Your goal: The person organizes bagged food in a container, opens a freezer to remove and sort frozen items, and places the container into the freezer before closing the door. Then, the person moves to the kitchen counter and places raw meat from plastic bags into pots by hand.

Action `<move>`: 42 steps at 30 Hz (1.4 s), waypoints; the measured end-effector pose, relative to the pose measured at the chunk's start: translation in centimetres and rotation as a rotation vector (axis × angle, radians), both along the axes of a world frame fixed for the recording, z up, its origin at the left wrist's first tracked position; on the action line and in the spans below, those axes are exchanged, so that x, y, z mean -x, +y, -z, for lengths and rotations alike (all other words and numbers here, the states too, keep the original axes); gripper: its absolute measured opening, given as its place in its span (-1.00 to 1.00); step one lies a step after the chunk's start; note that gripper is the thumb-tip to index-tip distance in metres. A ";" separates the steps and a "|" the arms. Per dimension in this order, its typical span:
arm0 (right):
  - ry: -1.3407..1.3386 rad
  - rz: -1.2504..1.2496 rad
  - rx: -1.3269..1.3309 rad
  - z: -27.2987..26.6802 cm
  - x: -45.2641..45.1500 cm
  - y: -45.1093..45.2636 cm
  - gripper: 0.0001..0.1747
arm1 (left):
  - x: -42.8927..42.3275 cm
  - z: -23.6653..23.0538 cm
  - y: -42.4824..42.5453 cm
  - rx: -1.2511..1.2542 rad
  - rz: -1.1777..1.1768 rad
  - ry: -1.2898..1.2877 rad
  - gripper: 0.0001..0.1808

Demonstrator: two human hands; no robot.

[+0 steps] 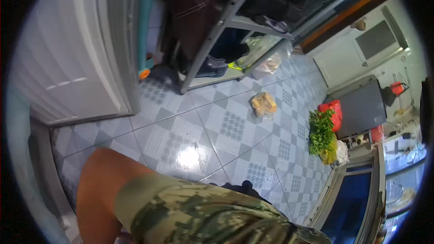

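Neither of my hands can be made out. A bent bare limb, elbow or knee I cannot tell, comes out of a camouflage garment [196, 206] with a plain tan hem along the bottom of the view. Beyond it lies the tiled floor [176, 122], patterned in grey and white and shining under a light. On the tiles is a clear plastic bag with tan contents [264, 104]. Farther right, leafy green vegetables [320, 130] rest against a red plastic bag [334, 113], with a yellow bag [329, 152] and a white bag [341, 152] beside them.
A metal rack [210, 44] holds dark items, footwear and bags. A white panelled door [74, 57] stands at the left. Behind the vegetables is a grey box-shaped unit [359, 108]. At the lower right is a framed dark blue panel [347, 203]. A dark object [246, 187] shows past the garment.
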State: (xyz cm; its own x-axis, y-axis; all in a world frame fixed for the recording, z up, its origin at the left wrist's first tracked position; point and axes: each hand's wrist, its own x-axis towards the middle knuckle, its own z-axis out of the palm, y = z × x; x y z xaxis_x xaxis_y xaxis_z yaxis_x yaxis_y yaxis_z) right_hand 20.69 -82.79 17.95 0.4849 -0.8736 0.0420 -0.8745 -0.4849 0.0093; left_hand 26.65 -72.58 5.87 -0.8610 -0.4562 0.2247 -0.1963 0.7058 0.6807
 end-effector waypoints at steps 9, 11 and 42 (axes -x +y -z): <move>-0.158 0.197 0.025 -2.3 1.0 0.2 -0.92 | -14.3 4.5 -9.2 -0.696 -0.363 -0.060 -0.81; -0.238 0.196 0.021 -3.0 0.4 -0.9 -0.93 | -10.7 2.2 -9.9 -0.843 -0.493 -0.031 -0.85; -0.314 -0.205 0.282 17.9 -0.2 -0.3 -0.62 | -12.1 -2.4 -17.9 -0.932 -0.597 0.267 -0.68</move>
State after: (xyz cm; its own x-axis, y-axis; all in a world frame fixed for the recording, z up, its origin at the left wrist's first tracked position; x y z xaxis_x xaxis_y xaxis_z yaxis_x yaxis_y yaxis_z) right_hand 20.85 -83.12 0.05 0.5719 -0.6948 0.4361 -0.7427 -0.6643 -0.0843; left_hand 38.73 -90.48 8.22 -0.4256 -0.8628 -0.2729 -0.1009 -0.2544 0.9618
